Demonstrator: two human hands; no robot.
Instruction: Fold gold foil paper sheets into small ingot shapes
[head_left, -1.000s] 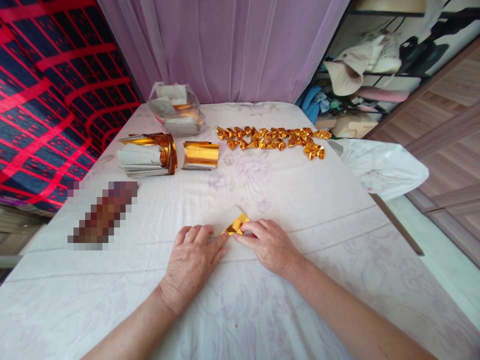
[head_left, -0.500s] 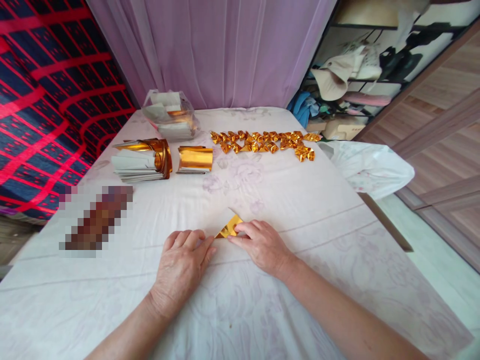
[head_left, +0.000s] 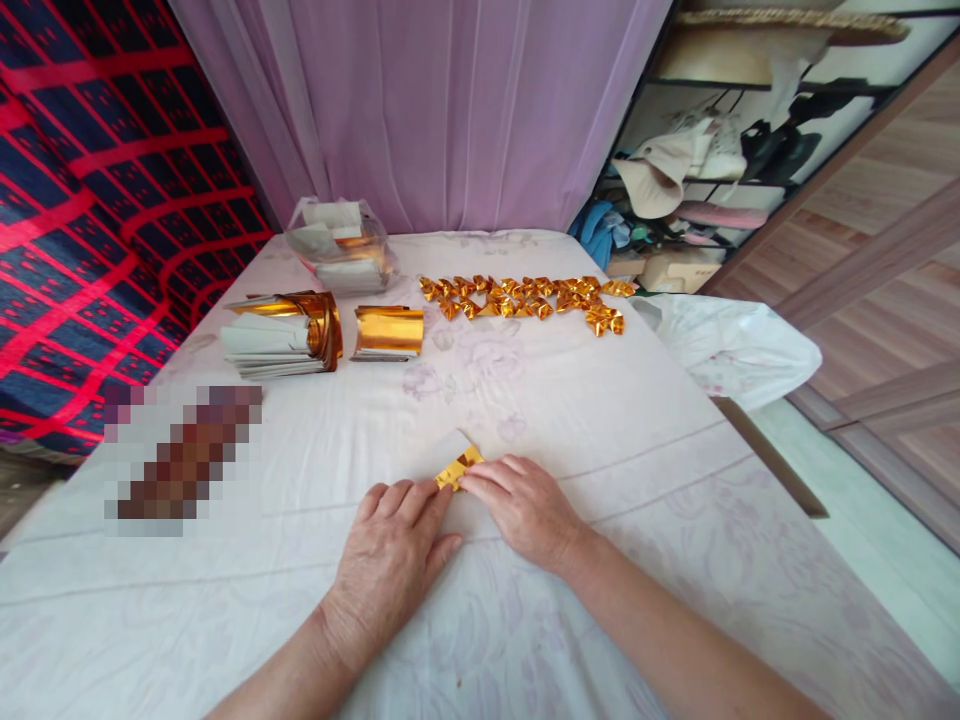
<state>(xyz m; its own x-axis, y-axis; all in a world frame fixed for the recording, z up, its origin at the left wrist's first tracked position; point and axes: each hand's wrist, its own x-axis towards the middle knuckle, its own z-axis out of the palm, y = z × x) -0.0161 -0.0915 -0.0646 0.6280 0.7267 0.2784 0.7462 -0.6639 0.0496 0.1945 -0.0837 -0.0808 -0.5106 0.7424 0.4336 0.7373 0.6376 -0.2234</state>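
Observation:
A sheet of gold foil paper (head_left: 459, 463), partly folded, lies flat near the middle of the table, its pale side showing at the upper edge. My left hand (head_left: 394, 540) rests palm down at its lower left corner, the fingers stretched out and the index fingertip pressing on the fold. The left thumb stands apart from the paper. With fingers closed together, my right hand (head_left: 525, 505) grips the right end of the gold strip. The fingertips of both hands nearly meet and cover part of the fold.
Folded gold foil pieces (head_left: 517, 297) lie in rows at the back. To their left are a small stack of gold foil sheets (head_left: 388, 330), a larger fanned stack (head_left: 281, 335) and a clear plastic bag (head_left: 341, 245) of sheets. A white bag (head_left: 739, 345) hangs past the right table edge.
The gold paper now shows as a narrower folded strip. My left hand has shifted right and its thumb has moved off the paper. The view has tilted slightly.

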